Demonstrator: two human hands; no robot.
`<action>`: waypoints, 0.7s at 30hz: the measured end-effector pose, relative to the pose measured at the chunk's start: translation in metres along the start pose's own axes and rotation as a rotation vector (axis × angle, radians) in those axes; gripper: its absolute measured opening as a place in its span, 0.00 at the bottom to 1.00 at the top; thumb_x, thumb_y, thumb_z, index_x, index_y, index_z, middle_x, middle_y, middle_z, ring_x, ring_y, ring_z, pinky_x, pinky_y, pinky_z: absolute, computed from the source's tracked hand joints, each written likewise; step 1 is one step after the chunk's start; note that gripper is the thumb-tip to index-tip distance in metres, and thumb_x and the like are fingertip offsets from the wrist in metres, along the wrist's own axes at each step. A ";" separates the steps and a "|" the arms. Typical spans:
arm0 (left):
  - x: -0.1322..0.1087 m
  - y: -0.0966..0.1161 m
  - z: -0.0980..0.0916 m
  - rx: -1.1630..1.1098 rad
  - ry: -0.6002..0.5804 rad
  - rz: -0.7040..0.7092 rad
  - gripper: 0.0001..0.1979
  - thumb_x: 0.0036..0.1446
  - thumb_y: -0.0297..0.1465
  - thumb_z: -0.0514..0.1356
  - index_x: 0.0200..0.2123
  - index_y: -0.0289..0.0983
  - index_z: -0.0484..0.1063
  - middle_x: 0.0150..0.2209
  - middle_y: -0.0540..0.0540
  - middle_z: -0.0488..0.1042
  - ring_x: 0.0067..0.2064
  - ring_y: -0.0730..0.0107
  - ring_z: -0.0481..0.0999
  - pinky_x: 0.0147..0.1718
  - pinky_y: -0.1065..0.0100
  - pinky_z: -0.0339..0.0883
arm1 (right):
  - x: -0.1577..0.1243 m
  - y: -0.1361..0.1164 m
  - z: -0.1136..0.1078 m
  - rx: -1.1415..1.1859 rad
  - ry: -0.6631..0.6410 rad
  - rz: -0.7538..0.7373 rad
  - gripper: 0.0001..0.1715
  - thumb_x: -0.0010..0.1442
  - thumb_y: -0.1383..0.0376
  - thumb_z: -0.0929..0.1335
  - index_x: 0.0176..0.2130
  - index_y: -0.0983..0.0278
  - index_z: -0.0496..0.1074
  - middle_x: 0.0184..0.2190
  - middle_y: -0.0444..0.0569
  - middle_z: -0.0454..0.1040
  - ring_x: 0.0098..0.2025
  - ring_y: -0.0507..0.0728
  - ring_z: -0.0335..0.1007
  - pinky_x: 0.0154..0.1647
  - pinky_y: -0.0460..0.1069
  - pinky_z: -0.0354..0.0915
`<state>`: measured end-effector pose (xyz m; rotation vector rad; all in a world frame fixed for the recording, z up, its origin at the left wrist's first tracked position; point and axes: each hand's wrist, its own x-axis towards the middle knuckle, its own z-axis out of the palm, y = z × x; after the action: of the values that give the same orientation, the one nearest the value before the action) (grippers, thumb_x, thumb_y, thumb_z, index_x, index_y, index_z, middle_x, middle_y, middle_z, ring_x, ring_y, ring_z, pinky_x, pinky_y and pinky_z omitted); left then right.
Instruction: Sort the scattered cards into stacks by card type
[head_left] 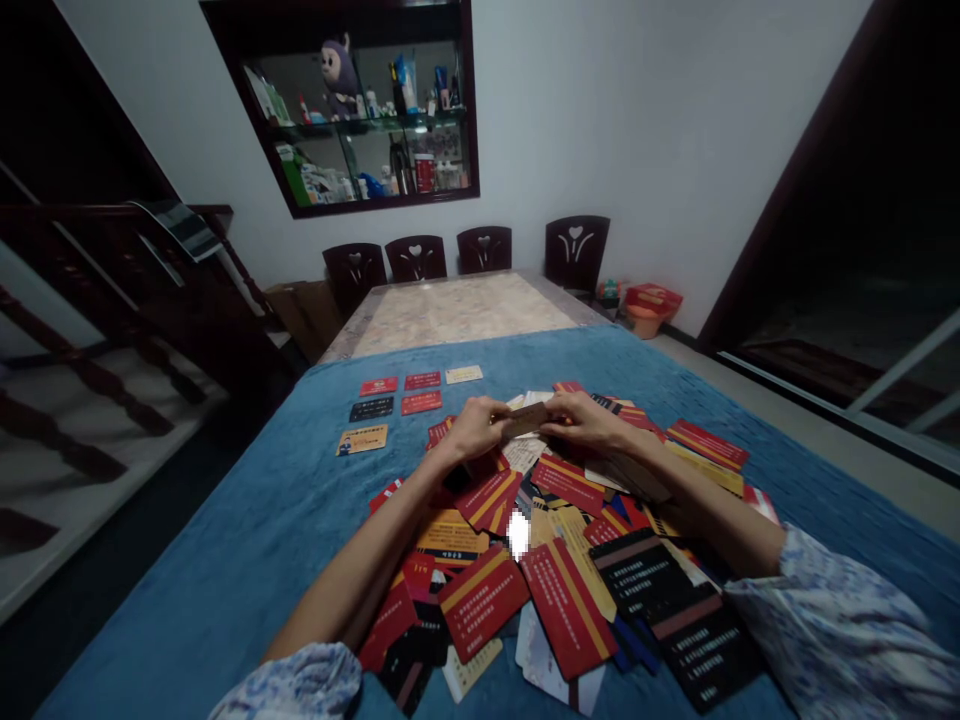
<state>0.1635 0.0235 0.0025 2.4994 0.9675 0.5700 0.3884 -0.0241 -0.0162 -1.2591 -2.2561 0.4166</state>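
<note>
Both my hands hold one tan card [526, 418] above a big heap of cards [555, 560] on a blue cloth [247, 540]. My left hand [474, 428] pinches the card's left end, fingers closed. My right hand [585, 420] pinches its right end, fingers closed too. The heap holds red, black, orange and white cards, spread under my forearms. To the left of my hands lie several separate cards in rows: a red card [379, 386], a black card [371, 409], an orange card [362, 439] and a pale card [464, 374].
The blue cloth covers the near part of a long marble-topped table [450, 310]. Dark wooden chairs [577, 250] stand at its far end. A wall cabinet [360, 110] holds bottles and a plush toy. A stair railing [112, 330] runs on the left; a red tub [651, 305] sits on the floor.
</note>
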 end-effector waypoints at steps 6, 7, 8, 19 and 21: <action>0.001 -0.002 0.001 -0.096 -0.005 -0.013 0.14 0.51 0.27 0.56 0.34 0.31 0.82 0.28 0.50 0.78 0.34 0.69 0.73 0.34 0.74 0.64 | -0.001 -0.005 -0.005 0.026 0.088 0.048 0.13 0.57 0.59 0.66 0.33 0.65 0.76 0.30 0.47 0.75 0.33 0.56 0.68 0.37 0.49 0.63; 0.002 -0.003 0.001 -0.111 -0.007 -0.012 0.14 0.51 0.26 0.56 0.35 0.31 0.82 0.28 0.50 0.78 0.34 0.69 0.74 0.35 0.73 0.65 | -0.001 -0.005 -0.005 0.020 0.124 0.061 0.14 0.57 0.58 0.66 0.33 0.64 0.76 0.30 0.47 0.76 0.34 0.56 0.68 0.38 0.49 0.63; 0.002 -0.003 0.001 -0.122 -0.007 -0.012 0.14 0.51 0.26 0.57 0.35 0.31 0.82 0.29 0.50 0.79 0.34 0.69 0.74 0.35 0.73 0.65 | -0.001 -0.005 -0.006 0.021 0.158 0.074 0.14 0.57 0.57 0.66 0.33 0.64 0.76 0.31 0.47 0.76 0.35 0.57 0.69 0.39 0.50 0.63; 0.000 0.003 -0.002 -0.089 0.121 -0.020 0.14 0.52 0.23 0.56 0.37 0.35 0.81 0.39 0.45 0.83 0.42 0.66 0.79 0.48 0.66 0.69 | 0.004 -0.014 -0.005 0.016 0.433 0.068 0.17 0.65 0.55 0.62 0.41 0.63 0.72 0.35 0.51 0.76 0.37 0.58 0.70 0.41 0.51 0.64; 0.000 0.006 -0.002 -0.082 0.197 0.000 0.15 0.52 0.21 0.55 0.38 0.36 0.80 0.37 0.47 0.82 0.43 0.67 0.78 0.49 0.66 0.69 | 0.005 -0.017 -0.003 -0.072 0.401 0.045 0.16 0.65 0.56 0.62 0.41 0.62 0.74 0.35 0.52 0.77 0.38 0.59 0.70 0.42 0.52 0.64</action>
<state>0.1652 0.0199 0.0071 2.4049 0.9926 0.8516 0.3765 -0.0283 -0.0037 -1.2991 -1.9194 0.0855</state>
